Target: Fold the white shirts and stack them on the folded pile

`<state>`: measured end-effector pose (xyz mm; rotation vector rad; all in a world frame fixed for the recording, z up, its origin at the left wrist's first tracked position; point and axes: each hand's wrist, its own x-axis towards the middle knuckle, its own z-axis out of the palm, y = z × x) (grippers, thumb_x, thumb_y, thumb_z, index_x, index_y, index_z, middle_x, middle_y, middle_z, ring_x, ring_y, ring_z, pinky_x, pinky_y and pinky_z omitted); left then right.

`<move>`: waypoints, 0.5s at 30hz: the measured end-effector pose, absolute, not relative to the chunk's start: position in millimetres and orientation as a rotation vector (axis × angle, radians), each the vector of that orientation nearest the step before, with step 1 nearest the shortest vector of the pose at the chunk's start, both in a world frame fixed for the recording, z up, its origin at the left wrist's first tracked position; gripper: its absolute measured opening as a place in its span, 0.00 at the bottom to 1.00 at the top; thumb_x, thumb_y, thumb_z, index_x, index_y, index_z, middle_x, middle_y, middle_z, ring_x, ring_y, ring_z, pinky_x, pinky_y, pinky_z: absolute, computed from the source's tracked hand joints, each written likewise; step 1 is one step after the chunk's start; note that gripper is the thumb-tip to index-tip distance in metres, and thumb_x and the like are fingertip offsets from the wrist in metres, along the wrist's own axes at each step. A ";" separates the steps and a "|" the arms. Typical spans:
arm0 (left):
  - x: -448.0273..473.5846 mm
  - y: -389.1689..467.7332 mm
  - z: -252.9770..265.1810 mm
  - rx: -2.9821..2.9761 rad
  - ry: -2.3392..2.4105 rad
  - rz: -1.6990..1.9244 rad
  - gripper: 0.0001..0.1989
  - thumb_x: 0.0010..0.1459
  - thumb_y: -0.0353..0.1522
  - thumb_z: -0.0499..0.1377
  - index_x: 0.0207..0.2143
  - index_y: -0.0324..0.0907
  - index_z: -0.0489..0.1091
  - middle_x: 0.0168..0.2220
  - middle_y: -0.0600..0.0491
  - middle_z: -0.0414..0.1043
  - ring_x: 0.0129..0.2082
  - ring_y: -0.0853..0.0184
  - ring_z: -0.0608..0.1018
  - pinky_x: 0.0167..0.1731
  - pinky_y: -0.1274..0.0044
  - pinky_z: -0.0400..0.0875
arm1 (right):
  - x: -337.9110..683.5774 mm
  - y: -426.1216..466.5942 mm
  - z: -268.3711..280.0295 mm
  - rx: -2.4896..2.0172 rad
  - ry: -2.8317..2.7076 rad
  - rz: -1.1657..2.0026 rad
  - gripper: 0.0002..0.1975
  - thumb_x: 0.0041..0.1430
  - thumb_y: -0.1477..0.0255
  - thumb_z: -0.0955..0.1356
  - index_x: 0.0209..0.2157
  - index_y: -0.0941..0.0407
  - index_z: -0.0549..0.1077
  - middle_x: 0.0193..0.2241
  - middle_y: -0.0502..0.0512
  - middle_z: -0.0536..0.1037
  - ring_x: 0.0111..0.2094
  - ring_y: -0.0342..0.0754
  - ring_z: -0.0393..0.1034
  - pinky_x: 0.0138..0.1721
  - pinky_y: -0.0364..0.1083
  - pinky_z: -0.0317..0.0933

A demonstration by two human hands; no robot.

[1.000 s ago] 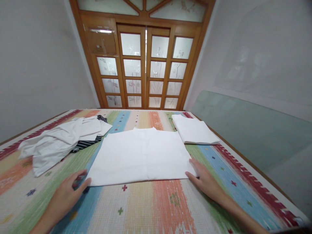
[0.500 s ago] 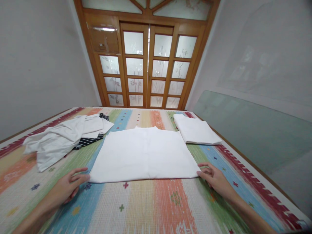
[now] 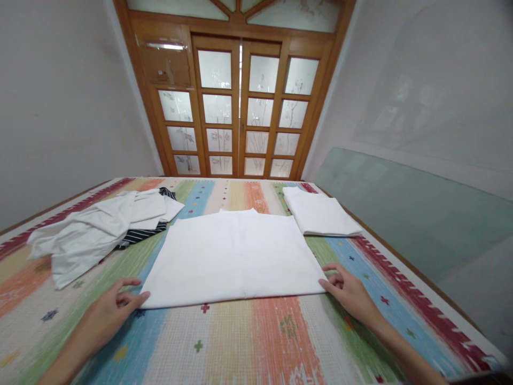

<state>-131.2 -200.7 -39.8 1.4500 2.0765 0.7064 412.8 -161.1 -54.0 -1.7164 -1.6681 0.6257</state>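
A white shirt (image 3: 236, 262), folded into a broad flat shape with a notched far edge, lies in front of me. At its near left corner is my left hand (image 3: 114, 307), the thumb over the cloth and the fingers bent beside the edge. My right hand (image 3: 347, 291) pinches the near right corner between thumb and curled fingers. Both hands rest low, close to the bed surface. The underside of the cloth and some fingertips are hidden.
A crumpled white garment (image 3: 92, 224) lies at the left, over a black striped cloth (image 3: 146, 233). At the right is a folded white garment (image 3: 320, 214). All lie on a striped, patterned cover (image 3: 224, 347). A pale green panel (image 3: 420, 214) borders the right side; wooden glazed doors (image 3: 240, 107) stand behind.
The near left corner of the shirt has shifted slightly left and toward me with my left hand. My right hand stays at its corner. The whole view has drifted a little.
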 end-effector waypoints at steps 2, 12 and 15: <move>-131.4 -203.0 -41.3 1.467 2.114 0.674 0.31 0.42 0.56 0.57 0.41 0.44 0.66 0.23 0.56 0.77 0.26 0.59 0.78 0.31 0.71 0.69 | 412.7 -161.5 -53.7 -1.737 -1.691 0.607 0.20 0.47 0.55 0.66 0.36 0.55 0.69 0.17 0.46 0.70 0.19 0.47 0.63 0.25 0.45 0.55; -119.7 -196.8 -30.9 1.654 2.423 0.312 0.29 0.48 0.55 0.50 0.40 0.42 0.67 0.24 0.50 0.73 0.29 0.53 0.78 0.30 0.69 0.67 | 418.1 -156.5 -57.6 -1.947 -1.837 0.351 0.14 0.48 0.62 0.65 0.36 0.55 0.71 0.21 0.48 0.72 0.25 0.48 0.67 0.29 0.45 0.56; -116.8 -190.6 -29.0 1.821 2.461 0.332 0.28 0.53 0.51 0.48 0.45 0.39 0.67 0.29 0.46 0.74 0.33 0.51 0.78 0.33 0.66 0.69 | 413.0 -152.0 -54.7 -1.952 -1.887 0.075 0.14 0.49 0.68 0.64 0.39 0.56 0.72 0.29 0.54 0.74 0.31 0.51 0.69 0.32 0.46 0.58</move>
